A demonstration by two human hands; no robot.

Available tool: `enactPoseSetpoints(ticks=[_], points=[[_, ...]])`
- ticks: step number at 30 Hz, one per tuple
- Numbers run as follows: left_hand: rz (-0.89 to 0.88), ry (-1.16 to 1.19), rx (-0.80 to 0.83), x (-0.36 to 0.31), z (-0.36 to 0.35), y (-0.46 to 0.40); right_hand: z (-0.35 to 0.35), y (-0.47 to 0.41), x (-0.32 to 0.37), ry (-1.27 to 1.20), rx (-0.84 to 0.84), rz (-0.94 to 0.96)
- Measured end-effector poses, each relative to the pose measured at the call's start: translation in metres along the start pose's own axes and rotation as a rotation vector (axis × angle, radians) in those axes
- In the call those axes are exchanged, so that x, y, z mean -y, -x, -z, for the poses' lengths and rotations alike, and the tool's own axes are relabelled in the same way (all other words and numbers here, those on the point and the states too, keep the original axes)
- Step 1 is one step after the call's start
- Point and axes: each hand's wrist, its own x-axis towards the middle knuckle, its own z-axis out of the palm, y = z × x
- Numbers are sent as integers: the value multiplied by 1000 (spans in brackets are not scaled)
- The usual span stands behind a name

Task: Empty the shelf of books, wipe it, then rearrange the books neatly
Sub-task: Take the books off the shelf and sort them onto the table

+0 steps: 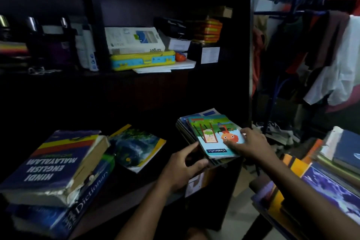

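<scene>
Glossy paper notebook covers [216, 135], dark matt shelf [148, 177], worn dictionary [56, 163]

Left arm: bare, reaches forward and up from the bottom middle
Left hand [182, 165]: fingers curled, thumb raised, gripping the near left edge of a stack of notebooks [212, 136]
Right arm: bare, stretches in from the lower right
Right hand [253, 145]: palm down, fingers spread on the top cover and the stack's right edge
</scene>
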Motion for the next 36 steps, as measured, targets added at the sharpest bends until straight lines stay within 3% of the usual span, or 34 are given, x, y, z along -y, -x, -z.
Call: enactPoseSetpoints(ticks=[4, 7, 13, 17, 19, 22, 25, 29, 36], points=[[90, 344, -145, -5, 3, 4, 3, 4, 24, -219, 121, -157], [127, 406, -290, -10, 5, 9, 11, 9, 36, -397, 223, -184], [143, 255, -438, -8, 40, 41, -8, 20, 85, -681, 172, -23], [231, -334, -646, -2, 77, 71, -41, 21, 157, -708, 191, 191], [317, -550, -560, 7, 86, 81, -63, 10, 182, -659, 251, 190], [376, -692, -468, 17, 86, 82, -99, 2, 191, -597, 360, 161], [372, -660, -478, 16, 82, 81, -113, 4, 183, -492, 335, 208], [339, -661, -456, 23, 85, 80, -128, -1, 171, -641, 300, 161], [331, -604, -421, 20, 87, 82, -114, -19, 171, -668, 423, 48]])
